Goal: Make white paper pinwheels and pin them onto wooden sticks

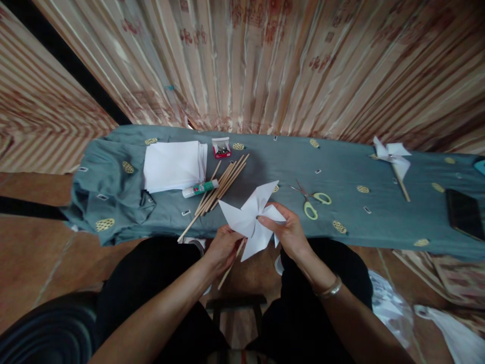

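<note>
A white paper pinwheel (pixel 237 220) is held above the near edge of the cloth-covered table. My right hand (pixel 286 230) grips it, thumb at the small pin in its centre and fingers behind the paper. My left hand (pixel 224 246) is closed below the pinwheel's left side, at the wooden stick (pixel 231 268) that slants down from behind the paper. Its fingertips are partly hidden by the paper. Green-handled scissors (pixel 308 199) lie right of my right hand with blades apart. Left of the pinwheel, several wooden sticks (pixel 223 184) lie in a loose bundle.
A stack of white paper (pixel 172 164) lies at the left on the table, with a glue stick (pixel 200 188) beside it. Behind the sticks stands a small open red box (pixel 222 148) of pins. Another pinwheel (pixel 392 153) and a dark phone (pixel 464 212) lie at the right.
</note>
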Motion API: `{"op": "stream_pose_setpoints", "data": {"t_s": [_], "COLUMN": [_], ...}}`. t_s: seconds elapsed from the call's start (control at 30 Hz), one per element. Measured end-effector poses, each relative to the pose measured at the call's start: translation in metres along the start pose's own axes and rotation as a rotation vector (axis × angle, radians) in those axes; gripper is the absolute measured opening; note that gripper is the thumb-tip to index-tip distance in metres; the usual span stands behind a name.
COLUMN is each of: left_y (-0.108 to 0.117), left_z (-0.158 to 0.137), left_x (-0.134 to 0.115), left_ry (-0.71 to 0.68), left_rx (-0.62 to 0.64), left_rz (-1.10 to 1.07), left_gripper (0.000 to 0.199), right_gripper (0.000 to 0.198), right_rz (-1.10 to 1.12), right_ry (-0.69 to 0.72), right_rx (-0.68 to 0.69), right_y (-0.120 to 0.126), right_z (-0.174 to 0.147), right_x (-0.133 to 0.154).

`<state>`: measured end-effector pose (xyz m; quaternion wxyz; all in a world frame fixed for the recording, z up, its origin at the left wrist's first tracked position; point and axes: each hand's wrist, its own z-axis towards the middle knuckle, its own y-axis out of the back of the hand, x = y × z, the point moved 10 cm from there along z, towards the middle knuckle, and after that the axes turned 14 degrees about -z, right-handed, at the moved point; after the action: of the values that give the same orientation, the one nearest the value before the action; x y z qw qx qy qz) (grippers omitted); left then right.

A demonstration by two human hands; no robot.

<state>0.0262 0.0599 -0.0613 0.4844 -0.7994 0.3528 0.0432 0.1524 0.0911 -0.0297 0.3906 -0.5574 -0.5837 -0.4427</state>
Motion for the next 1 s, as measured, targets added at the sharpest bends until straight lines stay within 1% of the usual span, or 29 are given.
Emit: {"op": "stream_pose_setpoints", "data": {"t_s": [0.2, 0.47, 0.6, 0.77, 0.9, 1.0], "left_y": [0.001, -0.003, -0.004, 0.006, 0.009, 0.011], "left_z": [0.000, -0.004, -0.006, -0.008, -0.012, -0.017], "left_x": [0.000, -0.003, 0.000, 0.007, 0.010, 0.011], "left_ry": [-0.007, -0.014, -0.004, -0.007, -0.017, -0.033], "left_rx": [0.002, 0.004, 0.014, -0.031, -0.051, -0.077], "left_rz": [0.003, 0.000, -0.005, -0.032, -0.054, -0.058], "left_gripper": [0.028, 0.028, 0.028, 0.026, 0.027, 0.025], "right_gripper": [0.038, 0.042, 0.042, 0.039, 0.036, 0.038], "right_rz": [0.001, -0.022, -0.027, -0.050, -0.081, -0.112], "right_ry": [-0.007, -0.014, -0.023, 0.004, 0.002, -0.020], "right_rx": [-0.001, -0.025, 0.003, 0.033, 0.061, 0.079], "right_y": [-0.001, 0.003, 0.001, -0.003, -0.008, -0.009], "right_z": [0.000, 0.003, 0.005, 0.006, 0.004, 0.004], "right_x": [-0.002, 0.005, 0.003, -0.001, -0.001, 0.000]}}
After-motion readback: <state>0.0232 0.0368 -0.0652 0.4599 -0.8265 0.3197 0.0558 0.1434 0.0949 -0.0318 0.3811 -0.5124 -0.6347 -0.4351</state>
